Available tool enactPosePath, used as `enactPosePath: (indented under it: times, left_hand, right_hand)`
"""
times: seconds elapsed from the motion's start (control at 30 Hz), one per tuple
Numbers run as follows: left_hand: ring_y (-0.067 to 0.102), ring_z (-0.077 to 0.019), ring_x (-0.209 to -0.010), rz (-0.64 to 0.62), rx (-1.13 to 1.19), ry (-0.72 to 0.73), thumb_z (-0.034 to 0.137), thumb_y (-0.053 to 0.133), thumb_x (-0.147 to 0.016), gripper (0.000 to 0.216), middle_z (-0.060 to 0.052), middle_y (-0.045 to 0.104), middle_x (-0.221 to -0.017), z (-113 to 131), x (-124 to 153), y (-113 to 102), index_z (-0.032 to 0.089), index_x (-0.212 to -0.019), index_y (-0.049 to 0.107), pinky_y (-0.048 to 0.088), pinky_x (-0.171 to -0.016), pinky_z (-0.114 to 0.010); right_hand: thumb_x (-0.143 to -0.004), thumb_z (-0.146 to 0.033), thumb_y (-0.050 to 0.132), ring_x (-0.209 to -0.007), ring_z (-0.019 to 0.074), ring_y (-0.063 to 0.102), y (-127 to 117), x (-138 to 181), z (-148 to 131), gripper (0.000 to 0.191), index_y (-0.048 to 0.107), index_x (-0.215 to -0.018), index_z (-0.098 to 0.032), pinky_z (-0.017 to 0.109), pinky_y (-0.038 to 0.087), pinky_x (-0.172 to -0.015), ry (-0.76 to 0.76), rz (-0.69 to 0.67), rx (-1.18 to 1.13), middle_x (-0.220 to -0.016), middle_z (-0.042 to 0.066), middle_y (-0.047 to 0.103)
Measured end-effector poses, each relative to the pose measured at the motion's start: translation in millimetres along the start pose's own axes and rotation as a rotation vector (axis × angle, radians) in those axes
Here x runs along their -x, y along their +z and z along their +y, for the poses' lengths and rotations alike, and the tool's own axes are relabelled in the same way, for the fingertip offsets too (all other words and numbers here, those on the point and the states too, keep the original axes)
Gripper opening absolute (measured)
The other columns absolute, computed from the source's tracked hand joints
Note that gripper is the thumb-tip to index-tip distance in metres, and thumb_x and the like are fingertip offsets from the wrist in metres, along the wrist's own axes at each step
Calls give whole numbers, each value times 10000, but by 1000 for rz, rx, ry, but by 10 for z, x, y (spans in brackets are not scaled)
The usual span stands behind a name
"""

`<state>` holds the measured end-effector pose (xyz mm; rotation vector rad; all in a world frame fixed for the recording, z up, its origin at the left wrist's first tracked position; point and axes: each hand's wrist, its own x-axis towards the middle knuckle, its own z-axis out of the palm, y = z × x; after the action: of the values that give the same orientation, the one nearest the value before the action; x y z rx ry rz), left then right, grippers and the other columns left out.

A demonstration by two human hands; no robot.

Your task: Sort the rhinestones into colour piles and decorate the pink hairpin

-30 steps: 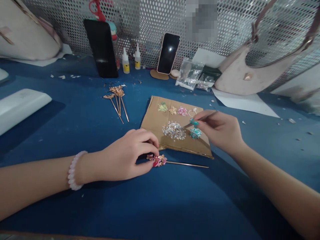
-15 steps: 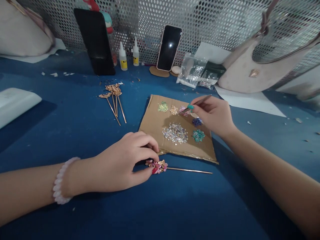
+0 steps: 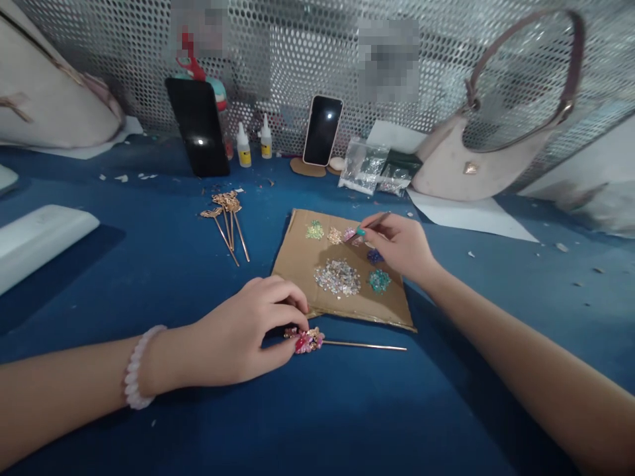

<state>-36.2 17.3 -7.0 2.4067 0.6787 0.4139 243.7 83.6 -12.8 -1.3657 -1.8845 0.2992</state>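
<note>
My left hand (image 3: 245, 327) pinches the decorated head of a gold hairpin (image 3: 317, 342) that lies flat on the blue table, its stem pointing right. My right hand (image 3: 399, 244) grips thin tweezers (image 3: 371, 223), their tip down at the small pink pile of beads (image 3: 349, 233) on a piece of cardboard (image 3: 297, 268). The cardboard also carries a green pile (image 3: 314, 231), a gold pile (image 3: 334, 235), a large silver pile (image 3: 338, 277), a teal pile (image 3: 379, 280) and a dark blue pile (image 3: 374, 256).
Several bare gold hairpins (image 3: 227, 218) lie left of the cardboard. At the back stand two glue bottles (image 3: 243, 145), a black phone (image 3: 197, 127), a second phone (image 3: 322, 131), plastic bags (image 3: 364, 166) and a pale handbag (image 3: 461, 165). A white block (image 3: 40, 235) lies at the left.
My right hand moved the tweezers from the teal pile up to the pink pile at the cardboard's far edge. The left hand kept its hold on the hairpin.
</note>
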Motion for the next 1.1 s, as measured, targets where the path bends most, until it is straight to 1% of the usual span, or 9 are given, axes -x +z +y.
enactPosePath:
  times: [0.13, 0.27, 0.47, 0.7, 0.83, 0.9, 0.97, 1.03, 1.1]
  left_hand:
    - [529, -192, -1001, 21, -13, 12, 161, 534, -841, 154, -29, 564, -1059, -7, 2, 12, 219, -947, 629, 370, -895, -329]
    - [528, -191, -1005, 23, -26, 23, 166, 529, -843, 163, -24, 560, -1064, -28, 13, 21, 227, -955, 630, 372, -896, -330]
    - [529, -196, -1015, 25, -40, 33, 163, 520, -841, 168, -30, 562, -1063, -16, 28, 6, 217, -958, 628, 381, -911, -337]
    - [529, -193, -1014, 32, -46, 28, 180, 543, -829, 141, -27, 568, -1054, 2, 30, 9, 214, -935, 630, 384, -919, -336]
    - [525, -201, -1014, 30, -51, 28, 213, 596, -797, 162, -26, 568, -1066, 8, 32, 13, 224, -954, 635, 387, -909, -342]
    - [522, -212, -1018, 20, -56, 22, 252, 646, -772, 206, -26, 568, -1079, 8, 34, 12, 235, -977, 636, 386, -909, -352]
    - [519, -219, -1023, 17, -65, 25, 282, 683, -751, 246, -27, 567, -1089, 1, 37, 13, 238, -988, 634, 380, -917, -363]
    - [520, -219, -1020, 21, -77, 33, 287, 679, -760, 230, -32, 568, -1088, -11, 40, 19, 232, -978, 633, 379, -913, -364]
    - [523, -215, -1012, 30, -86, 44, 271, 650, -782, 192, -38, 570, -1079, -22, 41, 30, 222, -967, 633, 385, -900, -356]
  right_hand:
    - [-757, -241, 536, -636, 141, 580, -14, -8, -15, 148, 660, -775, -162, 296, 453, -588, 21, 9, 20, -821, 59, 689]
    - [-757, -242, 523, -649, 149, 592, -50, 2, -5, 152, 655, -759, -167, 297, 458, -585, 38, -22, 27, -830, 63, 693]
    - [-767, -269, 516, -659, 158, 603, -9, 11, 10, 159, 646, -756, -179, 307, 472, -600, 49, -28, 1, -822, 61, 692]
    - [-751, -249, 524, -708, 177, 624, -29, 27, -51, 137, 646, -756, -187, 316, 489, -624, 42, 18, 8, -844, 67, 699]
    - [-764, -241, 522, -702, 173, 621, -26, 44, -50, 134, 643, -739, -191, 321, 495, -647, 2, -3, 9, -816, 62, 693]
    - [-769, -223, 516, -714, 171, 619, -20, 51, -45, 132, 641, -740, -195, 323, 495, -665, -33, 23, 13, -808, 57, 686]
    - [-771, -209, 514, -736, 172, 616, -16, 55, -45, 127, 637, -740, -198, 325, 492, -683, -84, 81, 8, -808, 55, 678]
    - [-767, -208, 525, -738, 170, 609, -13, 60, -49, 115, 637, -739, -198, 323, 486, -674, -123, 145, 4, -805, 53, 670]
    - [-761, -225, 542, -673, 156, 596, -8, 76, -57, 97, 635, -754, -195, 304, 476, -610, -85, 173, -20, -769, 45, 662]
